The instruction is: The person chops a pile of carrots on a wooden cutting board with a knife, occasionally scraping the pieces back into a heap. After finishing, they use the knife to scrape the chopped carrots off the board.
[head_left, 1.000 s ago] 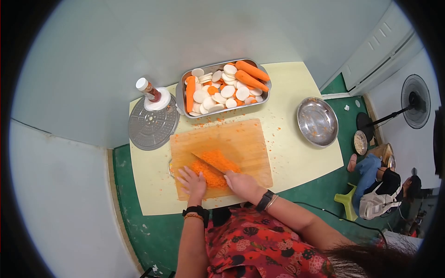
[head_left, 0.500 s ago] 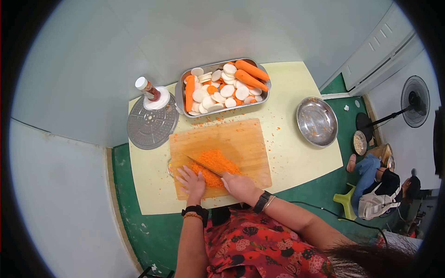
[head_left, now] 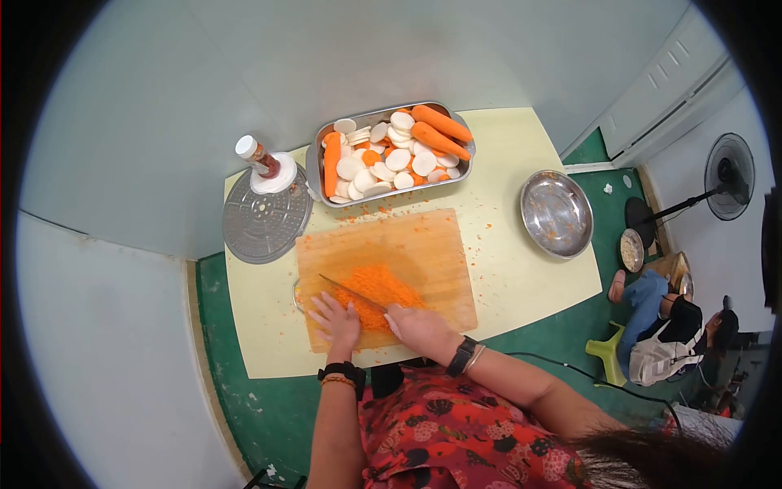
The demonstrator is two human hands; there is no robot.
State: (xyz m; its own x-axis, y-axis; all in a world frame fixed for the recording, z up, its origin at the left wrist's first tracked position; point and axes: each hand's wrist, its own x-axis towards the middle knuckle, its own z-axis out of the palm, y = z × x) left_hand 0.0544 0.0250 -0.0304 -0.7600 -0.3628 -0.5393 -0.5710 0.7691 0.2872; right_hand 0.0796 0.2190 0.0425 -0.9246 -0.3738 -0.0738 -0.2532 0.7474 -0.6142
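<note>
A wooden cutting board (head_left: 436,244) bears a flat heap of finely chopped carrot (head_left: 379,285). My right hand (head_left: 419,326) is closed round the handle of a knife (head_left: 350,292), whose blade points up and left across the heap. At the heap's left edge, my left hand (head_left: 338,324) lies with fingers spread, close below the blade. Behind the board stands a metal tray (head_left: 391,197) of white round slices, carrot pieces and several whole carrots (head_left: 441,122).
A steel bowl (head_left: 558,213) with orange bits stands at the right. A grey perforated disc (head_left: 261,224) and a jar with a white lid (head_left: 257,155) are at the left. Beyond the table are a fan (head_left: 727,178), a green stool (head_left: 604,350) and a seated person (head_left: 664,326).
The knife's tip has moved slightly left and up, with my right hand shifting a little the same way. My left hand has hardly moved.
</note>
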